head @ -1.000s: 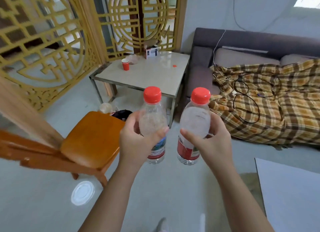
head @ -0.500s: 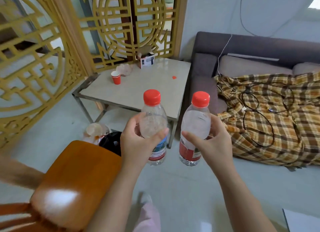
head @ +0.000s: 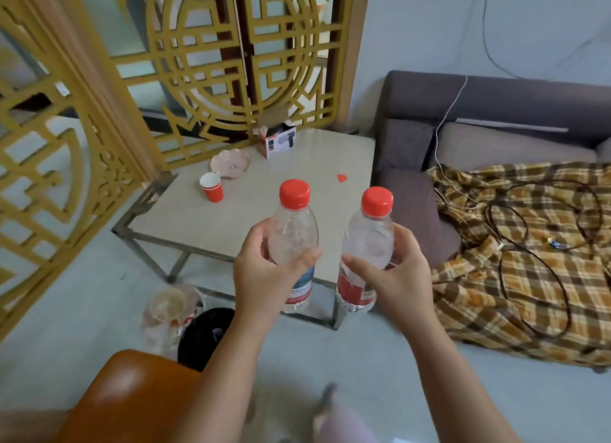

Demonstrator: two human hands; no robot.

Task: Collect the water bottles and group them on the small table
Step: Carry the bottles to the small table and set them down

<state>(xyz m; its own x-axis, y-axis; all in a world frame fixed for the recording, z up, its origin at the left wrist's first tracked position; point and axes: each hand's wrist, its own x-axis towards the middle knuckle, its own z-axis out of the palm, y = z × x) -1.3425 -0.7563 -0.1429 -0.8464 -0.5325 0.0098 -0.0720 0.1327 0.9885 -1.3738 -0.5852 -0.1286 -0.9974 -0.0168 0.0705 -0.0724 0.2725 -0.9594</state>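
Observation:
I hold two clear water bottles with red caps upright in front of me. My left hand is wrapped around the left bottle, and my right hand grips the right bottle. Both bottles hang in the air above the near edge of the small square table, which has a pale top and a metal frame. Each bottle's lower half, with its red label, is partly hidden by my fingers.
On the table stand a red paper cup, a pink dish and a small box. A grey sofa with a plaid blanket and cables lies right. An orange chair seat, a black bag and a gold lattice screen are left.
I have walked closer to the small table, which now fills more of the view. The chair has slid down to the bottom left. Both bottles stay gripped in my hands.

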